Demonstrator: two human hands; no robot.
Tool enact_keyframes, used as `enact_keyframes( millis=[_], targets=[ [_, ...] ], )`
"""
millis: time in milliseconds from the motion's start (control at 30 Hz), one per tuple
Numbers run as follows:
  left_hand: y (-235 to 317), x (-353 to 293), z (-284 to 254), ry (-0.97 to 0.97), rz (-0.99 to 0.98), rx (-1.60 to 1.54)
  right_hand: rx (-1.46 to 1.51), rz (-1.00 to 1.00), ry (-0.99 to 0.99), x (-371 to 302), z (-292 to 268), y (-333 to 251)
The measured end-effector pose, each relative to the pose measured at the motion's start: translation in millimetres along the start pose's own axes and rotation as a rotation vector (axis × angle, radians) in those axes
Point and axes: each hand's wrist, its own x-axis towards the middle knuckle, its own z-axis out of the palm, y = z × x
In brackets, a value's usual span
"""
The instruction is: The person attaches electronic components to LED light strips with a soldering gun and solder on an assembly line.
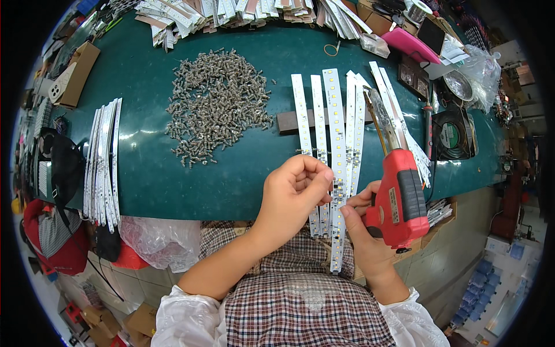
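A long white LED strip board (335,110) stands out in front of me, its lower end over my lap. My left hand (298,191) is closed in a pinch at the board's middle; anything small between its fingertips is hidden. My right hand (370,237) has its thumb on the board's edge, and a red and black soldering gun (399,194) rests in the same hand, its metal nose pointing away from me. More LED strip boards (300,104) lie fanned out on both sides, across a dark bar (287,122).
A heap of small metal connectors (217,101) lies left of centre on the green table (150,188). A row of strip boards (103,168) sits at the left. Many more boards (231,11) are piled at the back. Solder spool (417,11) and black fan (450,136) stand right.
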Motion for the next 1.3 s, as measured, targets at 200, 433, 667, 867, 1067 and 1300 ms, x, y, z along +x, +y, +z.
enact_keyframes(
  millis=[200,433,667,867,1067,1300],
  targets=[
    [-1.2,-1.4,-0.9,-0.066,0.068,-0.088,0.085,0.021,0.008,0.9,-0.2,1.1],
    [-0.1,-0.2,-4.3,-0.024,0.064,0.003,0.050,0.005,-0.006,1.4,1.7,2.1],
    [10.2,20.1,-47.8,0.237,0.052,0.376,0.047,-0.099,0.227,0.1,-18.2,-0.6],
    [-4.3,30.1,-53.2,0.251,0.090,0.706,0.009,-0.092,0.263,-2.9,-27.6,1.7],
    [-9.6,36.1,-39.9,0.271,0.127,0.753,0.005,-0.100,0.235,-3.8,-26.1,3.4],
    [3.0,29.8,-40.5,0.262,0.144,0.960,-0.008,-0.048,0.083,-13.8,-27.5,3.2]
  ],
)
